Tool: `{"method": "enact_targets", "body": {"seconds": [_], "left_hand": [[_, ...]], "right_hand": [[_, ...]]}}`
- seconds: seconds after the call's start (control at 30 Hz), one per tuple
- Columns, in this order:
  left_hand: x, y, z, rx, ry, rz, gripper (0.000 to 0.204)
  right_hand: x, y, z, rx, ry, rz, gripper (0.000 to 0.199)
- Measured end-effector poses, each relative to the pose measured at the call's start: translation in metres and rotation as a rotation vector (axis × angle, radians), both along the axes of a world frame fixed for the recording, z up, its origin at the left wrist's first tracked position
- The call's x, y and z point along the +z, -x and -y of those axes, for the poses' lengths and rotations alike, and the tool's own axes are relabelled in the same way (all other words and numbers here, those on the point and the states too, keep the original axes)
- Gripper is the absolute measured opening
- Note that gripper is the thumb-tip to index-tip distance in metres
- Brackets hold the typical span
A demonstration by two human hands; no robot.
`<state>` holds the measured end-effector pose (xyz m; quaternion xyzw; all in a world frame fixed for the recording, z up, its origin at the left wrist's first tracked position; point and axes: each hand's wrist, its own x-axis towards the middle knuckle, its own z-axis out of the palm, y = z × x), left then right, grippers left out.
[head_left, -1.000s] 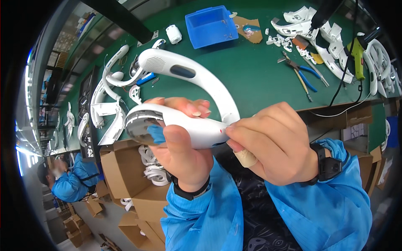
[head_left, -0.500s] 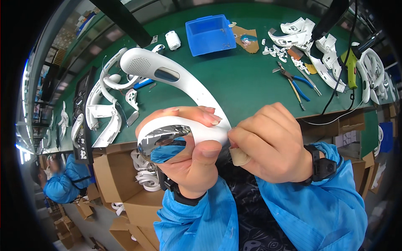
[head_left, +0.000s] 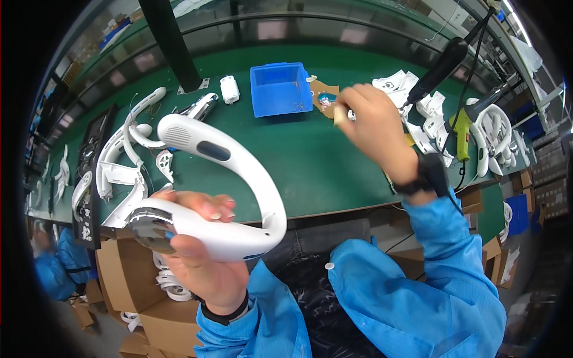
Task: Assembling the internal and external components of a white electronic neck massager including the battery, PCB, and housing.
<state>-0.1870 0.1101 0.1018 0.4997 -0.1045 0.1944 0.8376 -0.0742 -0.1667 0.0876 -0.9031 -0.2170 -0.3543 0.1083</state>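
Observation:
My left hand (head_left: 206,268) grips a white curved neckband device (head_left: 271,203) around its near end, with the thumb in front and fingers on top. This end has a mirror-like rounded cap, while the far end bears a grille of small holes and a dark oval window. My right hand (head_left: 376,128) is raised over the far part of the bench, beside a brown cardboard piece (head_left: 322,89) carrying a small blue item and tiny shiny bits. Its fingers are loosely bent, with a beige cover on one digit. I see nothing held there, though some fingertips are hidden.
A blue bin (head_left: 280,95) and a white cylinder (head_left: 229,89) stand at the back of the green bench (head_left: 316,173). White shell parts (head_left: 122,149) lie left. A black screwdriver (head_left: 441,65) and a yellow-green tool (head_left: 461,137) are right. Cardboard boxes (head_left: 167,325) sit below.
My right hand has left the device and moved forward to the cardboard piece. My left hand has shifted the device left and turned it. The view has tilted up.

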Motion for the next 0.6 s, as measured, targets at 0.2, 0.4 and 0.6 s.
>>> {"method": "enact_targets", "body": {"seconds": [0.2,0.4,0.6], "left_hand": [[0.006,0.004,-0.009,-0.047,0.020,0.090,0.059],[0.006,0.007,-0.011,-0.108,0.040,0.106,0.058],[0.006,0.006,-0.009,-0.081,0.023,0.087,0.060]], "right_hand": [[-0.050,-0.076,0.043,-0.112,0.517,-0.050,0.016],[-0.054,-0.088,0.038,-0.116,0.598,-0.114,0.013],[-0.062,-0.097,0.049,-0.117,0.716,-0.118,0.009]]}}
